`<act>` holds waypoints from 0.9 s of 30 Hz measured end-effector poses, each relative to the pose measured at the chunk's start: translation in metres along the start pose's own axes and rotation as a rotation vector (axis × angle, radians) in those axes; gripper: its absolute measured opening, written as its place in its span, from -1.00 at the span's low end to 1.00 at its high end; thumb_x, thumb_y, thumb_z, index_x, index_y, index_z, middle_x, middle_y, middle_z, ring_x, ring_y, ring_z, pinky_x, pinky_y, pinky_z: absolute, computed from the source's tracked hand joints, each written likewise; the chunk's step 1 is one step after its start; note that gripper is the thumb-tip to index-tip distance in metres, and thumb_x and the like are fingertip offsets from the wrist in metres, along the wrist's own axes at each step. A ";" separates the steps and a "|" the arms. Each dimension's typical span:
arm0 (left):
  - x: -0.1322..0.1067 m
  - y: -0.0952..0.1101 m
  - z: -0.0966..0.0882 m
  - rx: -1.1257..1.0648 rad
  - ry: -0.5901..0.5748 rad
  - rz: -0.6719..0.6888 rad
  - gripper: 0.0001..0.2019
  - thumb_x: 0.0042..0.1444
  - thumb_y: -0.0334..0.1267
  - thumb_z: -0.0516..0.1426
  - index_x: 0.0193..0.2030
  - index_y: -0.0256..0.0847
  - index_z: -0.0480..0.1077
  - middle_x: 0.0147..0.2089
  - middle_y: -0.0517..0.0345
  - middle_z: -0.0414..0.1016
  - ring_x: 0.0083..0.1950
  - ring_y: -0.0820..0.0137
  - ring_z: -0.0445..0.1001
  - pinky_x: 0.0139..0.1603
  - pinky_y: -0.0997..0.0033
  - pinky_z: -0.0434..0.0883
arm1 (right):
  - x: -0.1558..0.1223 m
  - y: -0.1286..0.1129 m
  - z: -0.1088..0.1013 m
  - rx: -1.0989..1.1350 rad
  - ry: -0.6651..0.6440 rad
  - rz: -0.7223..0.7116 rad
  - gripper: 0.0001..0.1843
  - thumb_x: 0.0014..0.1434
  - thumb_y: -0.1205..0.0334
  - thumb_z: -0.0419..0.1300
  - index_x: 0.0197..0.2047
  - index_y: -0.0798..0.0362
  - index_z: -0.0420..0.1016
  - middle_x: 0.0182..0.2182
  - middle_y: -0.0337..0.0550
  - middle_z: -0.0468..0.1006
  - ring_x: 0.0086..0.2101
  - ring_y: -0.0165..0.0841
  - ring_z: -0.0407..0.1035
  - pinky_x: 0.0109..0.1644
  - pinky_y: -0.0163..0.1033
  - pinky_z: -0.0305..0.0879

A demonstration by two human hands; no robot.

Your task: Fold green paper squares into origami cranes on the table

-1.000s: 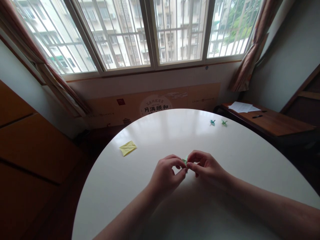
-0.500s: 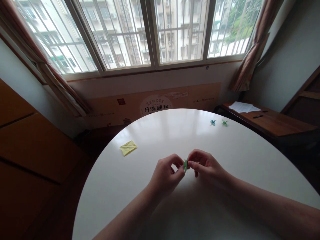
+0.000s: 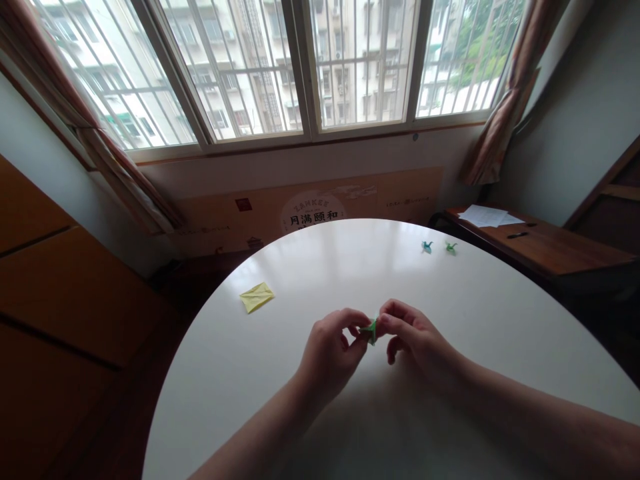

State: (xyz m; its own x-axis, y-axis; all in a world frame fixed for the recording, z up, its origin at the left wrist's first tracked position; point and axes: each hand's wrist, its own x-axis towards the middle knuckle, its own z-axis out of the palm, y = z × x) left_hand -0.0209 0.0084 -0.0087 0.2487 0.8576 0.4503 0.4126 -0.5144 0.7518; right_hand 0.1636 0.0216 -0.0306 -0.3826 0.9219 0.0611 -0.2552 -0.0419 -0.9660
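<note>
Between my hands, just above the white table [image 3: 225, 393], is a small green folded-paper piece [image 3: 371, 330] with pointed ends. My left hand [image 3: 336, 347] pinches its left side between thumb and fingers. The fingertips of my right hand [image 3: 413, 330] are closed on its right upper edge, and they hide part of the paper. Toward the far right of the table stand two small paper cranes, a blue crane [image 3: 427, 247] and a green crane [image 3: 451, 248].
A flat yellow paper packet [image 3: 257, 297] lies on the table's left side. Beyond the right rim, a wooden desk [image 3: 565, 250] carries white sheets [image 3: 484, 215] and a dark pen-like item [image 3: 517, 235]. A barred window and a printed cardboard panel [image 3: 360, 197] are behind the table.
The green paper has turned in my fingers, and a point now reaches left into my left hand's pinch. My right fingers have shifted slightly, with the lower ones curled down more.
</note>
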 end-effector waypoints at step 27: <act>0.003 0.002 -0.003 -0.011 0.006 0.143 -0.85 0.08 -0.49 0.20 -0.24 -0.19 0.53 -0.21 0.05 0.59 -0.24 0.35 0.54 -0.40 0.48 0.48 | -0.004 -0.005 0.000 -0.100 0.017 -0.059 -0.76 0.14 0.13 0.39 -0.28 0.04 0.43 -0.43 -0.24 0.52 -0.42 -0.37 0.42 -0.55 -0.38 0.33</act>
State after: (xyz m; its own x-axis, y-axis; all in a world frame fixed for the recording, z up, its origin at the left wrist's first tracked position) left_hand -0.0222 0.0097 -0.0045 0.2989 0.7754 0.5562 0.3638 -0.6315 0.6848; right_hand 0.1666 0.0179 -0.0259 -0.3543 0.9280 0.1153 -0.1862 0.0508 -0.9812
